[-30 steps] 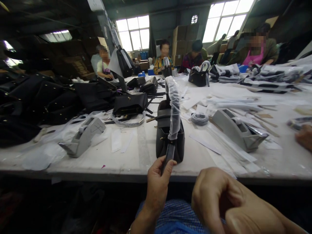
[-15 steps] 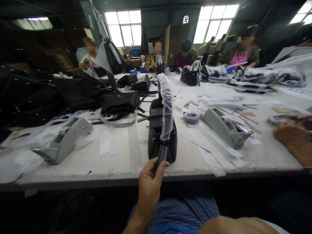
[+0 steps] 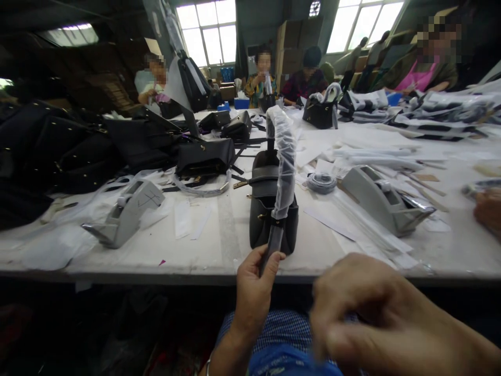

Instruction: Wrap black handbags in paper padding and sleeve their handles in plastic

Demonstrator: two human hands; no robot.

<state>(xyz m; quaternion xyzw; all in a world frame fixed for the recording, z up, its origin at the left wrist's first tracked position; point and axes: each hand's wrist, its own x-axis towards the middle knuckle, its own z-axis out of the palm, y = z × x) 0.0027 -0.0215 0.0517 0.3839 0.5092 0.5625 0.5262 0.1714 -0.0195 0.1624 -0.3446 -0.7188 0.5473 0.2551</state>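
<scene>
A black handbag [image 3: 270,209] stands upright at the near edge of the white table [image 3: 219,245]. Its handle [image 3: 285,156] arches up over it, wrapped in clear plastic film. My left hand [image 3: 253,292] is closed round the bare lower end of that handle, just in front of the bag. My right hand [image 3: 364,313] hovers low at the right, close to the camera and smeared by motion; its fingers look bent, with nothing visible in them.
Two grey tape dispensers [image 3: 125,214] [image 3: 385,198] flank the bag. A roll of tape [image 3: 321,183], paper strips and wrapped straps lie to the right. Black bags [image 3: 203,156] pile up at the left. Several people work at the far side; another person's hand [image 3: 489,209] rests at the right edge.
My right hand, out of view half a second ago, has come back into the lower right. My left hand keeps its hold on the handle. The view has shifted a little.
</scene>
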